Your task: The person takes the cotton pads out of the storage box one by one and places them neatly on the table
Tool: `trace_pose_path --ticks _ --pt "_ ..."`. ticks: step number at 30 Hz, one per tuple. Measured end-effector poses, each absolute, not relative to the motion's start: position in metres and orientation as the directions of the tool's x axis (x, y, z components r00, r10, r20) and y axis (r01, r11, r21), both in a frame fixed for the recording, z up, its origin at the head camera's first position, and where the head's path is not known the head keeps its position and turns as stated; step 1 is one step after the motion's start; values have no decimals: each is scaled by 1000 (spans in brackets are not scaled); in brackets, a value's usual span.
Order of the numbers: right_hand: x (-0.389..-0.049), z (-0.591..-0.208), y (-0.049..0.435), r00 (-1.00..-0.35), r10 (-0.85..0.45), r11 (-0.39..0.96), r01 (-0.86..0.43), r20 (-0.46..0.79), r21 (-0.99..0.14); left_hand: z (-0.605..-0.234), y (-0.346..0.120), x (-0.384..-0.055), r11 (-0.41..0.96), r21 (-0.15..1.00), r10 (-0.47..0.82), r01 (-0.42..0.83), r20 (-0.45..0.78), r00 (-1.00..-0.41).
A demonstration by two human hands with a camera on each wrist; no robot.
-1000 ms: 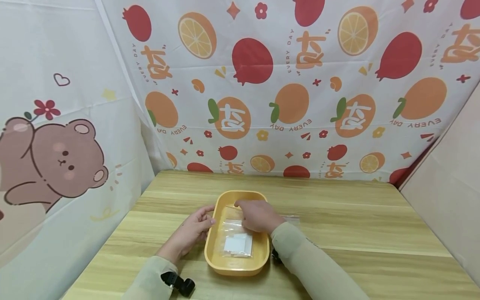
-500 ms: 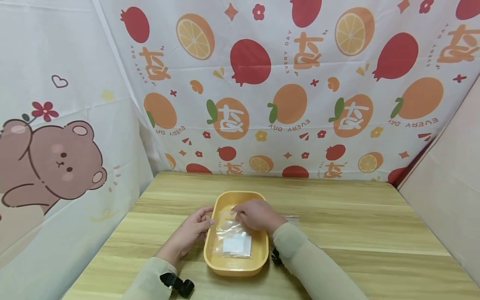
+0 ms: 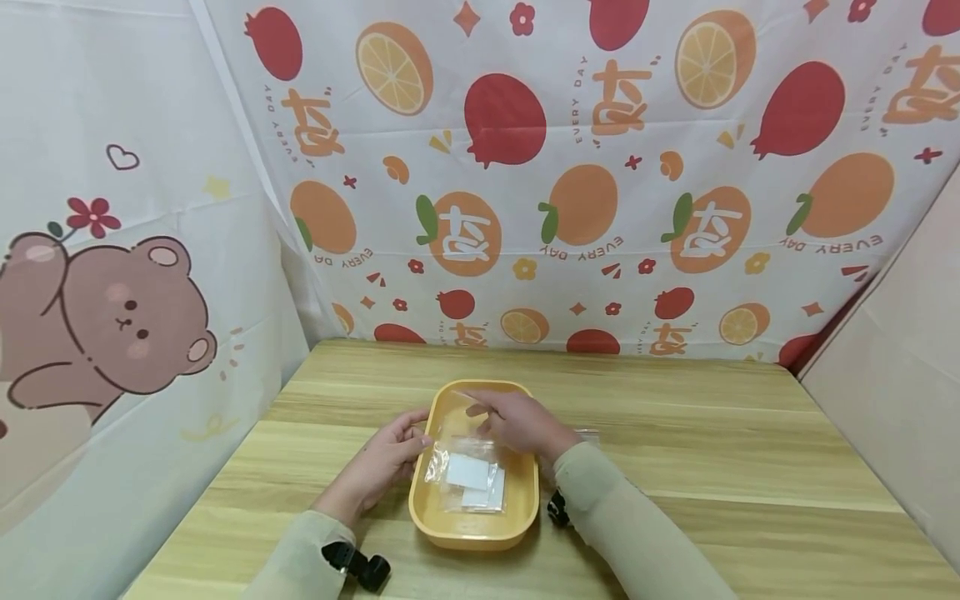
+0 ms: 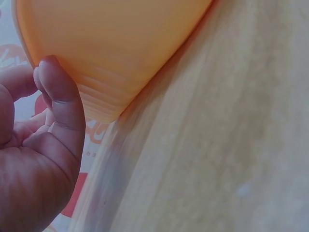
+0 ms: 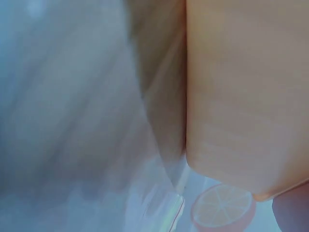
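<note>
A yellow oblong tray [image 3: 474,533] stands on the table with small clear zip bags inside. My left hand [image 3: 390,454] holds the tray's left side, thumb and fingers at the rim; the left wrist view shows thumb and fingertips against the yellow wall [image 4: 111,53]. My right hand [image 3: 517,421] reaches over the right rim and pinches the upper edge of a clear bag [image 3: 437,462]. A white square [image 3: 467,472] shows through the film, overlapping a second white square [image 3: 491,493] below it. The right fingertips are partly hidden behind film and knuckles.
Another clear zip bag [image 3: 588,436] lies on the wooden table [image 3: 675,467] right of the tray, partly hidden by my right forearm. Its film and red-edged seal [image 5: 177,212] appear in the right wrist view. Printed cloths [image 3: 570,283] hang behind and at both sides.
The upper white square has shifted up the tray and tilted, uncovering more of the lower one. My right hand has moved slightly right and turned. My left hand stays at the rim.
</note>
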State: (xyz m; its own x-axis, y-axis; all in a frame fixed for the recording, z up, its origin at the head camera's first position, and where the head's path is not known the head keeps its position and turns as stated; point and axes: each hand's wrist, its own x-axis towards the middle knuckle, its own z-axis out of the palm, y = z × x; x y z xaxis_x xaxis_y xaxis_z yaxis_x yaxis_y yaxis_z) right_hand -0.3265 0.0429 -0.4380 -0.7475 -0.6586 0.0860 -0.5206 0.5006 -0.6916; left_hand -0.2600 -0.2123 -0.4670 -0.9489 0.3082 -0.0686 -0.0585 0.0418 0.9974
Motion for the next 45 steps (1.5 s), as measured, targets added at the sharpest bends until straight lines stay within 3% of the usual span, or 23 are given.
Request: trace_pose_path --ticks 19,30,39,45 --pt "-324 -438 41 -762 -640 461 -488 104 -741 -466 -215 -257 60 997 307 -48 -64 -949" --pt "-325 -431 51 -739 -662 264 -386 125 -884 -468 -214 -256 62 996 290 -66 -81 -954" --pt "-318 -414 68 -758 -641 184 -305 121 -935 -468 -212 -264 59 997 286 -50 -65 -956" --pt "-311 -397 94 -754 -629 81 -304 188 -949 -467 -212 -264 64 997 280 -51 -67 -958"
